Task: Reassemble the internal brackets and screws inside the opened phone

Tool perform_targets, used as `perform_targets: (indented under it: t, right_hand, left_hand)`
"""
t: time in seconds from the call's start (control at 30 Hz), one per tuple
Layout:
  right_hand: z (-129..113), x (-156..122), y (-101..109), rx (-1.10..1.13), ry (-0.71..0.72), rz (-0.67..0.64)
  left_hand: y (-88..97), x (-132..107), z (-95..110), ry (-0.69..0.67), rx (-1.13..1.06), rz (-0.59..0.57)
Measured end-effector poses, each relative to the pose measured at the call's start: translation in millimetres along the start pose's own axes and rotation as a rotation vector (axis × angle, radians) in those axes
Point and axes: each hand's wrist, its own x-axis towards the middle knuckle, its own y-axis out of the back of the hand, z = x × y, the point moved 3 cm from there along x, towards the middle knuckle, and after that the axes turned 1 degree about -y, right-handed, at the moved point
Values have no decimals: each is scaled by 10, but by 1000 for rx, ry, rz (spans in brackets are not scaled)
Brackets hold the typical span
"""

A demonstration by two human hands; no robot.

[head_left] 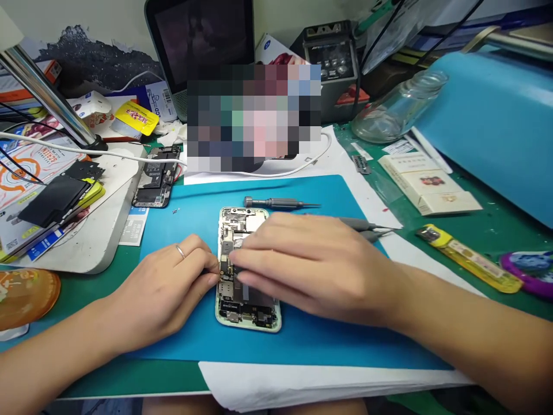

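An opened phone (pixel 248 297) lies on the blue mat (pixel 181 340), its circuit board and battery bare inside a pale frame. My left hand (pixel 173 288), with a ring on one finger, is closed, thumb and fingertips pinching at the phone's left edge. Over the upper right of the phone bends my right hand (pixel 315 262); its fingers are drawn together, tips down at the board's lower part. Whatever those fingertips hold is hidden. A grey screwdriver (pixel 280 203) rests just beyond the phone. Grey tweezers (pixel 369 229) stick out from behind my right hand, points to the right.
Another stripped phone part (pixel 156 176) lies at the mat's upper left. To the right are a yellow cutter (pixel 469 258), a cardboard pack (pixel 430 181), a glass jar (pixel 397 109) and a blue case (pixel 501 121). A white cable (pixel 142 157) crosses behind the mat.
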Motion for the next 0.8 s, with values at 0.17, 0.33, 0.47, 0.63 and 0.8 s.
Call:
perform_targets:
  t: [0.17, 0.33, 0.47, 0.63, 0.8]
  right_hand:
    - [-118, -23, -98, 51, 23, -49]
    - [-146, -40, -148, 54, 38, -78]
    - [-186, -24, -159, 40, 47, -113]
    - [-212, -18, -150, 28, 27, -112]
    - [-220, -45, -151, 48, 28, -134]
  left_hand:
    - [3, -20, 16, -21, 11, -18]
    - [2, -33, 53, -46, -18, -39]
    - [-14, -41, 51, -53, -19, -66]
    - [-16, -34, 48, -66, -6, -77]
    - [10, -22, 60, -39, -76, -97]
